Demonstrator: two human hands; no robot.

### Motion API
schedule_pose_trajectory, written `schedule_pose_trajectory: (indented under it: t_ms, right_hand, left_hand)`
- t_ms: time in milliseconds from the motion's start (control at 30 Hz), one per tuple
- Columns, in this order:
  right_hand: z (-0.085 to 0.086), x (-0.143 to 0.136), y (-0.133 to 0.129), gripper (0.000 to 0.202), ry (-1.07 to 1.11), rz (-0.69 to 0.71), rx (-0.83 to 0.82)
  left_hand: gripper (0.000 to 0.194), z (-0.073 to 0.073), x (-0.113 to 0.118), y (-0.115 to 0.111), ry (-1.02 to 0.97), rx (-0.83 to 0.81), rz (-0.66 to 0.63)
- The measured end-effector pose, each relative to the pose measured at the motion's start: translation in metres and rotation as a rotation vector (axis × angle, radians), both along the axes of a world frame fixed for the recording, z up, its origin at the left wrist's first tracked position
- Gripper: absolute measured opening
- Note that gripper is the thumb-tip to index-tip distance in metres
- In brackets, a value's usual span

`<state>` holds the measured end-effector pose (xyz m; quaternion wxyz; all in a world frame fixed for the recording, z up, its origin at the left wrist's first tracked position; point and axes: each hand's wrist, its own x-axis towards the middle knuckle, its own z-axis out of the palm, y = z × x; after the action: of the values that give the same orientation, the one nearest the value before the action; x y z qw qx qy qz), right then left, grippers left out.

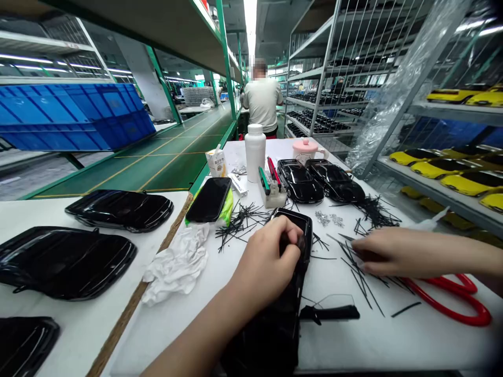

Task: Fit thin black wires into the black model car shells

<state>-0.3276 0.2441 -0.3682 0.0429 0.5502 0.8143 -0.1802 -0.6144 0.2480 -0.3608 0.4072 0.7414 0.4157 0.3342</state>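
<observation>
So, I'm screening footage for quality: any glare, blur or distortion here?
Head view: the ceiling light strip blows out to white; pale reflections streak the glossy black model cars; the right hand looks slightly soft; the shelving at right slants, probably wide-angle distortion.

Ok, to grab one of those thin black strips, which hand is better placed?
Probably the right: the right hand is among the scattered black strips, while the left hand is occupied at the black model car. Whether the right already holds something is unclear.
</observation>
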Motion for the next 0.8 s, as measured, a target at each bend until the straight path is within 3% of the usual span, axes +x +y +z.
schedule_pose_trajectory:
  t_ms: [67,100,233,400,567,700,800]
  right_hand:
    - [-0.002,-0.006,0.019,0.027,-0.068,0.077,-0.103]
    - [-0.001,-0.014,0.032,0.027,-0.009,0.073,-0.070]
    - [0.006,-0.061,0.101,0.030,0.536,-0.080,0.230]
    - [-0.005,-0.115,0.162,0.035,0.786,-0.106,0.283]
    - [-0.011,-0.123,0.172,0.047,0.968,-0.157,0.308]
    - [0.013,-0.101,0.162,0.047,1.159,-0.262,0.386]
    - [0.033,-0.080,0.140,0.046,1.291,-0.325,0.394]
  left_hand:
    - [0.017,-0.001,0.000,-0.001,0.054,0.039,-0.016]
    - [0.016,-0.002,-0.001,-0.001,0.069,0.050,-0.024]
    - [0.014,-0.003,-0.002,-0.002,0.083,0.051,-0.029]
    - [0.011,-0.002,-0.003,-0.003,0.128,0.051,-0.024]
    - [0.008,-0.003,-0.004,-0.005,0.214,0.068,-0.036]
    - [0.005,-0.001,-0.003,-0.006,0.227,0.079,-0.053]
    - [0.004,-0.001,-0.003,-0.006,0.204,0.086,-0.062]
